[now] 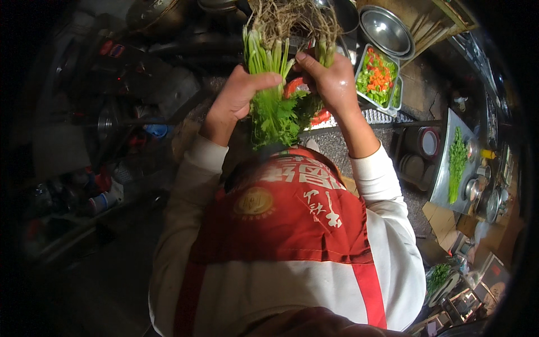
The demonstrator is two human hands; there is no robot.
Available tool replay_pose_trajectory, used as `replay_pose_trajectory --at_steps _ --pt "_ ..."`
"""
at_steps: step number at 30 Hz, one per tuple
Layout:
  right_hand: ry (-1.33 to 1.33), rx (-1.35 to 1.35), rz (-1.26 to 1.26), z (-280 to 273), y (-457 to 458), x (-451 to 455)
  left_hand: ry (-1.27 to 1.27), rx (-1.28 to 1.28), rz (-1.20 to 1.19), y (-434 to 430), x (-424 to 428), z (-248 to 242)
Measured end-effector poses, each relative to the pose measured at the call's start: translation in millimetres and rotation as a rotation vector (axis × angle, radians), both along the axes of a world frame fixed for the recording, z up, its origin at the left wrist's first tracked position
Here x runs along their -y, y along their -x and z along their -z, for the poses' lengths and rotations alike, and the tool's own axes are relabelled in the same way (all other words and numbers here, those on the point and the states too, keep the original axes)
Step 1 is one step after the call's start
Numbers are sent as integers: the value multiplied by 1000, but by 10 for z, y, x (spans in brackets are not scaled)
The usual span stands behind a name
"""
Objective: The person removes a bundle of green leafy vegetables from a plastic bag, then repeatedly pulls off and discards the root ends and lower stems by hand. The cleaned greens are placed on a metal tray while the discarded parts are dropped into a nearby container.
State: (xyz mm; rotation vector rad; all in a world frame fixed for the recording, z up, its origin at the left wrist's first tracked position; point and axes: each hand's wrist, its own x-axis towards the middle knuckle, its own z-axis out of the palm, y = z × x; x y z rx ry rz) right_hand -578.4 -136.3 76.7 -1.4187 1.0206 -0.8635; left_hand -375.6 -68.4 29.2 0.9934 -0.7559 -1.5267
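My left hand (pixel 242 90) is closed around the pale green stems of a leafy bunch that looks like Chinese celery (pixel 273 113), its leaves hanging down towards the red apron (pixel 286 219). Brown, stringy roots (pixel 286 19) spread at the top of the bunch. To the right, my right hand (pixel 330 78) grips a smaller group of rooted stems (pixel 325 52), thumb pointing towards the first bunch. The roots of the two groups meet or overlap above the hands. Some fingers of both hands are hidden behind the stems.
A metal tray (pixel 398 80) of cut green and orange-red vegetables stands at the right, below a metal bowl (pixel 387 31). Farther right, another leafy green bunch (pixel 457 164) lies on a metal table (pixel 440 168) near several bowls. A dark pan (pixel 153 14) is at the upper left.
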Motion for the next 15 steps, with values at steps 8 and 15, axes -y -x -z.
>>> replay_pose_trajectory --at_steps 8,15 --pt "5 141 116 -73 399 207 27 44 45 107 73 32" --pt "-180 -212 54 -47 754 248 52 41 -11 185 88 -66"
